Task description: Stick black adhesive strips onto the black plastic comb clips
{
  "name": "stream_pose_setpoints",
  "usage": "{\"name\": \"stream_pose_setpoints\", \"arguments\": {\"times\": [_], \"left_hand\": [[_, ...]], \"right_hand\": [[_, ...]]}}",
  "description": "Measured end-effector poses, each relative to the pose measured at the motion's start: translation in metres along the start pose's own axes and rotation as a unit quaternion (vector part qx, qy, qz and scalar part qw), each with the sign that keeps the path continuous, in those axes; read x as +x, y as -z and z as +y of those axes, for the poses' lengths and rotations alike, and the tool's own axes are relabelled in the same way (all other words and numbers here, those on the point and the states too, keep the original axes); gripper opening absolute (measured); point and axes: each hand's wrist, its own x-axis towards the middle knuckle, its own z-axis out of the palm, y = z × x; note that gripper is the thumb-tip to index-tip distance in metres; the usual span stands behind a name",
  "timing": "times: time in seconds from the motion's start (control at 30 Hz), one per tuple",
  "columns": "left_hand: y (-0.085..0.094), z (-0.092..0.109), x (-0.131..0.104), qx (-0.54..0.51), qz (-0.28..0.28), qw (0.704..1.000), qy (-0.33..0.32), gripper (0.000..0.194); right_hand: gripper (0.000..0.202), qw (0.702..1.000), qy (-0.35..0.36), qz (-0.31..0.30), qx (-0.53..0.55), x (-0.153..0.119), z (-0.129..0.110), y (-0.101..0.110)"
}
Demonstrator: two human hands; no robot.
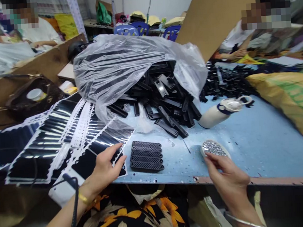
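My left hand (102, 169) is held over the edge of the white-edged black sheets, thumb and fingers apart with nothing between them. Just right of its fingertips, a row of black textured plastic strips (146, 155) with rounded ends lies side by side on the blue table. My right hand (226, 177) reaches over the near side of a round white dish (227, 150) full of tiny silvery metal pieces (212, 147). Its thumb and index finger are pinched together at the dish; anything between them is too small to make out.
Behind the row, a clear plastic bag (117, 60) spills black comb-like pieces (163, 102). A cream bottle (214, 114) lies tilted at its right. Black sheets with white edges (52, 133) and a brown handbag (19, 97) are at left. Two people sit across the table.
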Motion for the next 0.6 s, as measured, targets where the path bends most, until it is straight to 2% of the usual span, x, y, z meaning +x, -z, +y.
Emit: {"name": "stream_pose_setpoints", "arguments": {"times": [0.03, 0.1, 0.17, 0.23, 0.4, 0.6], "left_hand": [[0.003, -0.002, -0.006, 0.026, 0.008, 0.999, -0.043, 0.029], [0.001, -0.007, -0.016, 0.066, 0.009, 0.994, -0.091, 0.029], [-0.006, -0.010, -0.022, 0.087, 0.016, 0.989, -0.122, 0.031], [-0.015, -0.011, -0.025, 0.097, 0.019, 0.984, -0.146, 0.035], [-0.024, -0.006, -0.026, 0.122, 0.024, 0.978, -0.165, 0.037], [-0.022, -0.010, -0.026, 0.107, 0.020, 0.982, -0.152, 0.035]], "right_hand": [[0.029, 0.999, 0.007, -0.004, -0.052, 0.008, 0.016, 0.013], [0.032, 0.986, -0.031, -0.065, -0.150, 0.025, 0.044, 0.031], [0.035, 0.960, -0.062, -0.162, -0.222, 0.041, 0.063, 0.038], [0.040, 0.946, -0.069, -0.201, -0.246, 0.052, 0.072, 0.034], [0.043, 0.942, -0.059, -0.228, -0.240, 0.062, 0.075, 0.016], [0.024, 0.941, -0.069, -0.242, -0.225, 0.066, 0.083, 0.014]]}}
